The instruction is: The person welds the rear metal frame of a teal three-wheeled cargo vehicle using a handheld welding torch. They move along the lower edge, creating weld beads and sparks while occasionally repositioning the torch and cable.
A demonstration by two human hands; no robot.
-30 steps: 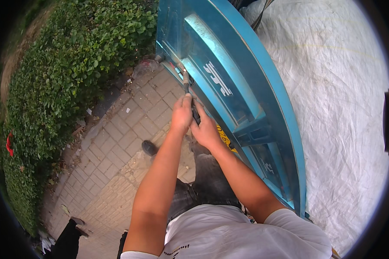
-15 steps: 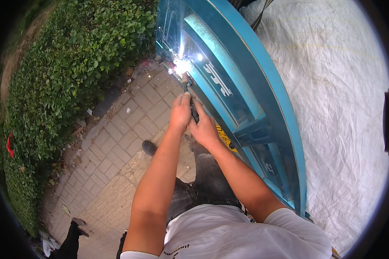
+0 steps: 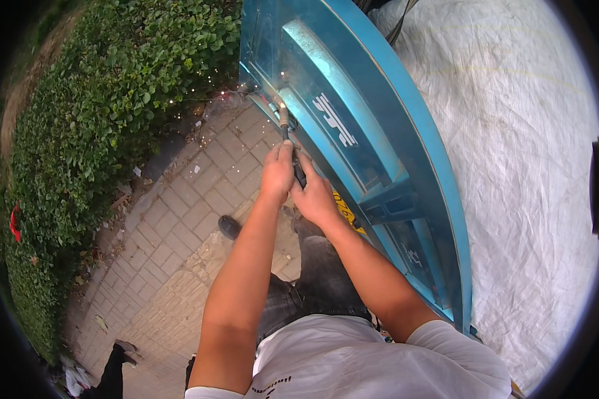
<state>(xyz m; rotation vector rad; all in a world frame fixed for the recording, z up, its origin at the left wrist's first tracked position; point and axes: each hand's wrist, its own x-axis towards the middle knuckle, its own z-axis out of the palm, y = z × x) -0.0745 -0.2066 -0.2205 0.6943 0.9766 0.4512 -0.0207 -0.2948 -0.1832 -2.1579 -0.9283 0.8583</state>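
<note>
The left hand (image 3: 277, 175), farther forward, and the right hand (image 3: 317, 199) just behind it grip a torch (image 3: 284, 118) pointing ahead, its tip beside the lower edge of a blue panel (image 3: 373, 126).

A dark torch (image 3: 285, 133) was held in the left grip (image 3: 277, 171) and the right grip (image 3: 315, 198), the left placed nearer its tan nozzle (image 3: 283, 114), which was directed at the edge of a blue metal panel (image 3: 379, 120). Small sparks (image 3: 204, 140) were scattered over the paving (image 3: 163, 226) and before a green hedge (image 3: 113, 113). A yellow plate (image 3: 346, 211) was partly covered by the right forearm (image 3: 373, 269). White sheeting (image 3: 519, 173) was spread beyond the panel, and another person's dark-clad leg (image 3: 112, 374) was seen at the lower left.
</note>
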